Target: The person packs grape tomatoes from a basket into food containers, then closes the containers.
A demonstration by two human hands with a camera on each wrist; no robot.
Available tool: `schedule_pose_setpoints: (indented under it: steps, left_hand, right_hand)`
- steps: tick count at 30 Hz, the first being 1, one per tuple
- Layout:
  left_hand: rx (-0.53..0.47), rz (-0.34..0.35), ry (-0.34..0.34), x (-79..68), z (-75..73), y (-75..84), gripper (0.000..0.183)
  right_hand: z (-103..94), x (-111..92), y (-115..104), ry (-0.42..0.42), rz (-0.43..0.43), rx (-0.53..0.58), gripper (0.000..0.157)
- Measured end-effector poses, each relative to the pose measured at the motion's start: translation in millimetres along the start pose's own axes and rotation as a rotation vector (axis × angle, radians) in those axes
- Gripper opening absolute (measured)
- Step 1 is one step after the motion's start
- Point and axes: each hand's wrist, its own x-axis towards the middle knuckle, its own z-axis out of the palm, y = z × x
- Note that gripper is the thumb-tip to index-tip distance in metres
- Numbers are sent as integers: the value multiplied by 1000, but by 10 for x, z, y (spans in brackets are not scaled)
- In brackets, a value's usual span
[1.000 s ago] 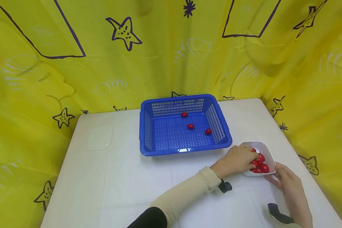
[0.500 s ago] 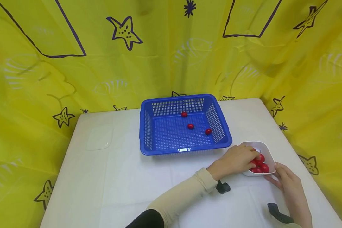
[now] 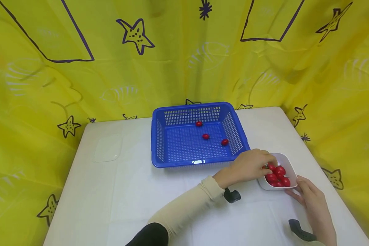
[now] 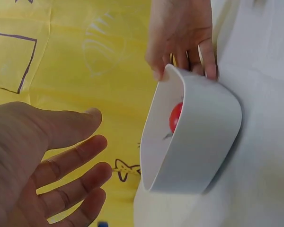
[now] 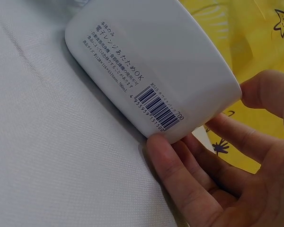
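A white plastic food container (image 3: 287,164) on the table's right side has several cherry tomatoes (image 3: 279,171) in it. My right hand (image 3: 315,203) holds its near right corner; in the right wrist view, the thumb is at the rim and the fingers lie against the lower wall. My left hand (image 3: 252,165) is over the container's left rim, hiding part of it. In the left wrist view, its thumb and fingers (image 4: 78,182) are spread apart, with no tomato visible between them. One tomato (image 4: 176,117) shows inside the container there.
A blue plastic basket (image 3: 200,163) with three cherry tomatoes (image 3: 205,136) stands at the table's back middle. A clear flat lid-like piece (image 3: 107,150) lies at the left on the white table (image 3: 80,198). A yellow patterned curtain (image 3: 172,68) borders the back and sides.
My left hand has drawn back to the left and slightly up out of the container, so more tomatoes show. My right hand and the container have stayed in place.
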Motion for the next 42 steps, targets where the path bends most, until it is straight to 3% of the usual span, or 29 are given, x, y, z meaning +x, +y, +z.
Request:
schedule_pose_setpoints:
  steps: [8, 17, 25, 35, 42]
  left_hand:
    - [-153, 19, 1, -142, -194, -193, 32]
    - [-188, 38, 33, -297, -566, -484, 28]
    - [-222, -4, 48, -389, -829, -741, 27]
    - [-236, -13, 78, -401, -943, -1133, 23]
    - [-218, -127, 103, -386, -991, -1487, 26]
  right_hand:
    - [12, 4, -7, 0, 44, 2, 83]
    - [10, 14, -33, 3, 67, -17, 81]
    - [5, 34, -41, 2, 80, -16, 82]
    - [4, 24, -36, 2, 68, -13, 82]
    - [-4, 13, -15, -7, 42, -16, 82]
